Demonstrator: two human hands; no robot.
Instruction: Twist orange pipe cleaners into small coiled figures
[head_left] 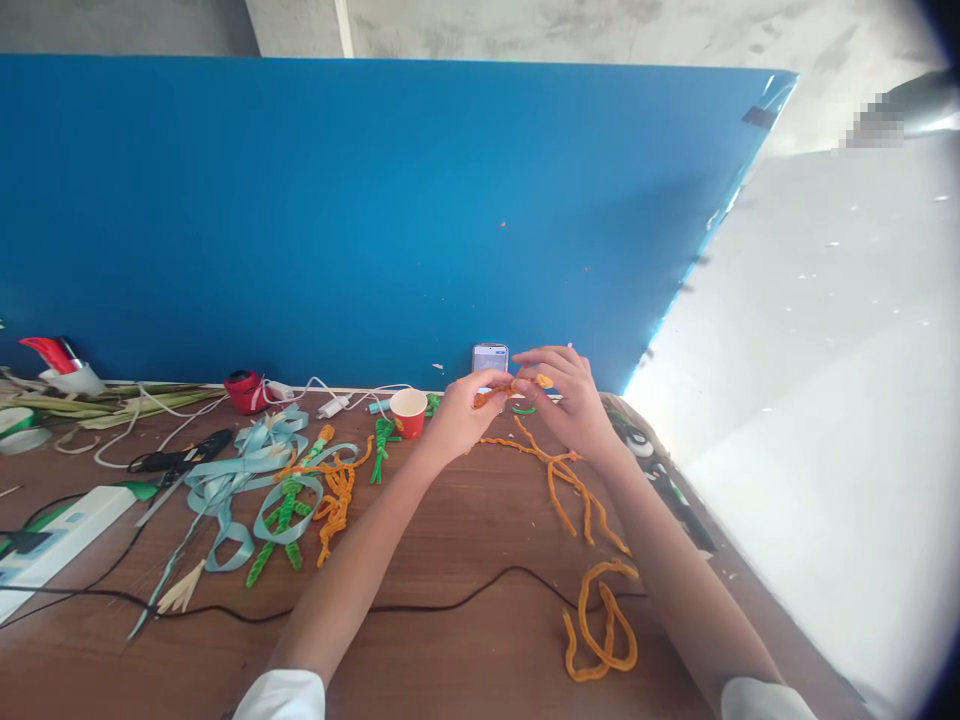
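Both hands meet above the far part of the brown table, just in front of a propped phone [490, 356]. Between the fingertips of my left hand [461, 412] and my right hand [571, 400] runs a twisted orange pipe cleaner [541, 381]. My left hand pinches one end of it, and the right thumb and fingers close on the other part. Beneath the hands, several loose orange pipe cleaners [559, 462] spread over the table. Another looped orange pipe cleaner [634, 645] lies nearer to me, by my right forearm.
Left of my hands stand a red paper cup [409, 420] and a green pipe-cleaner piece [381, 448]. Pale blue ribbon [217, 490] tangles around orange and green twisted pieces. A black glue gun [184, 455], a white power strip [71, 530] and a black cable [442, 607] lie about.
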